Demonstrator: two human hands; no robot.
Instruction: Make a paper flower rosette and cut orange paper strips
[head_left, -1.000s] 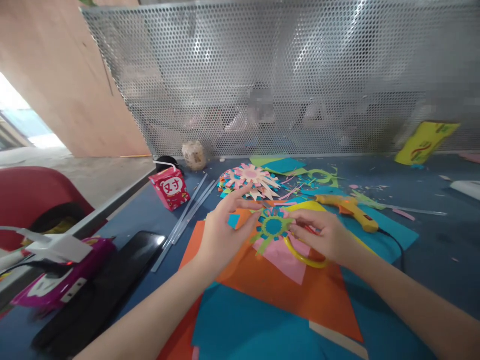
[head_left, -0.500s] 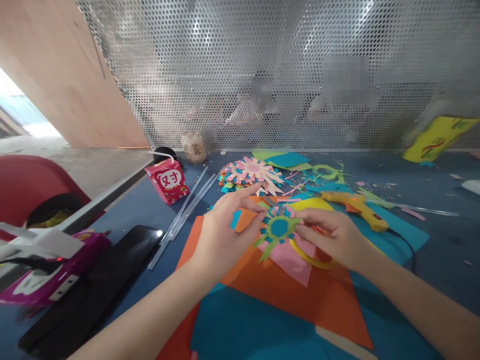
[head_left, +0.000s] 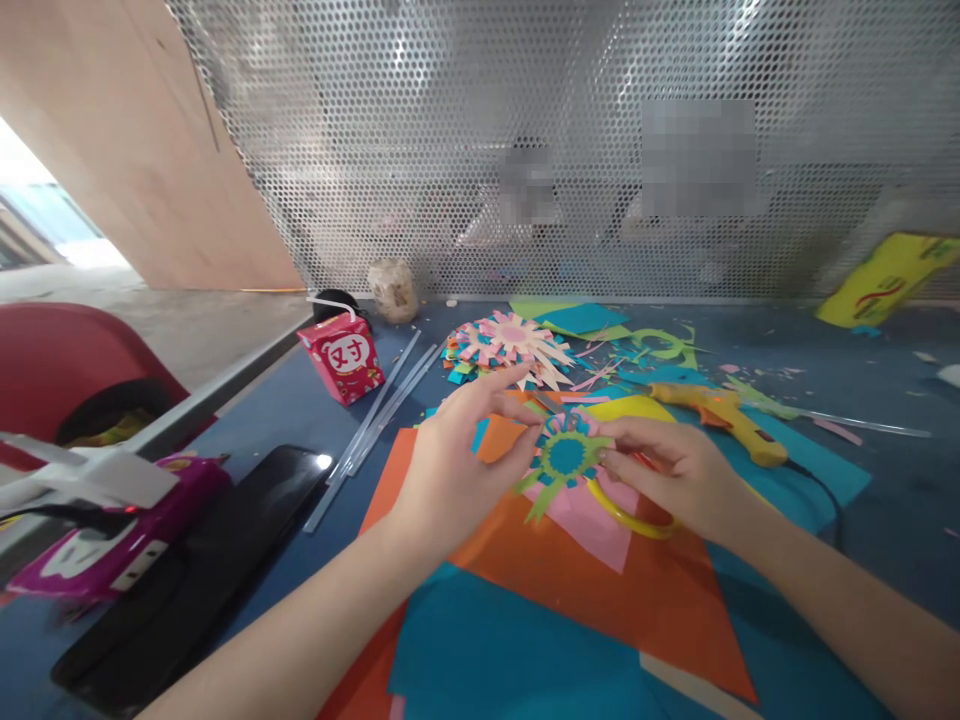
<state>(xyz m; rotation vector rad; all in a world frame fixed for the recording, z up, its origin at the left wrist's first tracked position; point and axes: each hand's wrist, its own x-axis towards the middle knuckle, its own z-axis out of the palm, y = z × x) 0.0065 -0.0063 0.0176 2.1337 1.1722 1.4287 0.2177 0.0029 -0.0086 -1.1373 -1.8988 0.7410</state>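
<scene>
A small paper flower (head_left: pixel 564 457) with a blue centre and fringed green and pink petals sits between my two hands, over an orange paper sheet (head_left: pixel 600 580). My left hand (head_left: pixel 457 465) pinches its left edge with thumb and bent fingers, while the index finger points forward. My right hand (head_left: pixel 667 475) grips its right edge. That same hand also holds yellow-handled scissors (head_left: pixel 626 515), whose loop shows under the fingers. A pink paper piece (head_left: pixel 589 520) lies below the flower.
A finished layered paper flower (head_left: pixel 506 350) lies further back, with a yellow glue gun (head_left: pixel 720 412) to its right. A red drink carton (head_left: pixel 343 357), clear glue sticks (head_left: pixel 379 410) and a black phone (head_left: pixel 187 570) lie left. A perforated metal screen (head_left: pixel 525 150) closes the far edge.
Both hands and the small flower have stayed together with only slight shifts; the camera view has drifted a little, moving things slightly right and up in the picture.
</scene>
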